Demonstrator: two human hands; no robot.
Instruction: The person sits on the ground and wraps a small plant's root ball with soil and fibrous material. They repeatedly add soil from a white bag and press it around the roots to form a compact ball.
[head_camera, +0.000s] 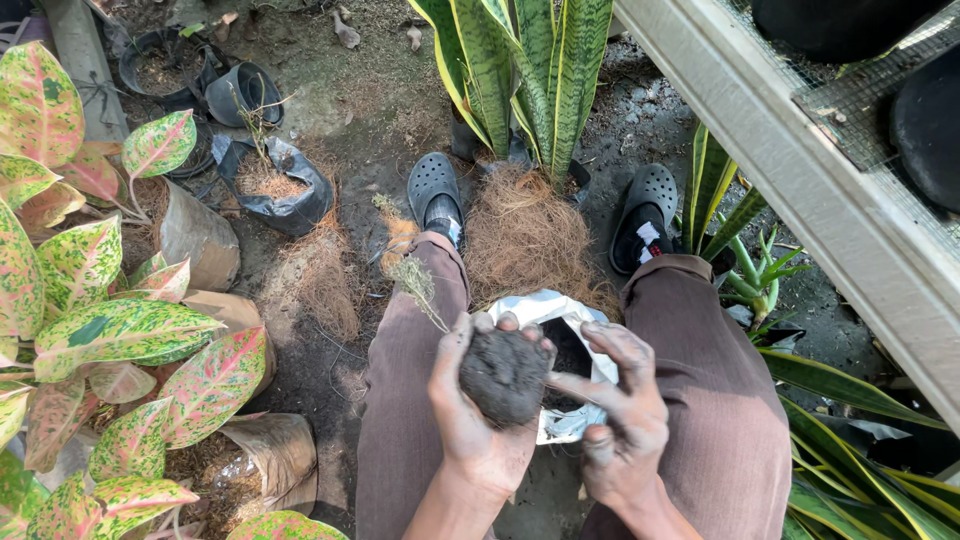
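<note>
Left hand: the soil-smeared left hand (478, 420) cups a dark, rounded clump of soil and roots (503, 377) from below and behind, fingers (520, 325) curled over its top edge and pressed to it.
Right hand: the right hand (622, 415) sits just beside the clump on its right, fingers (612, 343) spread and half curled – the forefinger reaches across to touch the clump's right flank, and nothing is pinched.
Key relation: the clump lies in the left palm, left of the right fingers; it is roughly as wide as tall, so no clear long axis. A thin sprig with a pale feathery tip (415, 282) rises from its upper left, slanting up and away from the person.
Under the hands: one white plastic bag with an open dark mouth (560, 315), between the knees of the brown trousers (720, 400).
Further out: one heap of brown coconut fibre (525, 240) on the ground between two dark perforated clogs (433, 187), a smaller drift of fibre to its left.
Beyond: one tall striped green sword-leaf plant (520, 70) straight ahead.
Left side: pink-and-green speckled leafy plants (120, 330) in brown wrapped bags – number unclear; one black bag with a twig (275, 180), two black pots behind it.
Right side: a pale sloping beam (800, 170) with wire mesh above.
</note>
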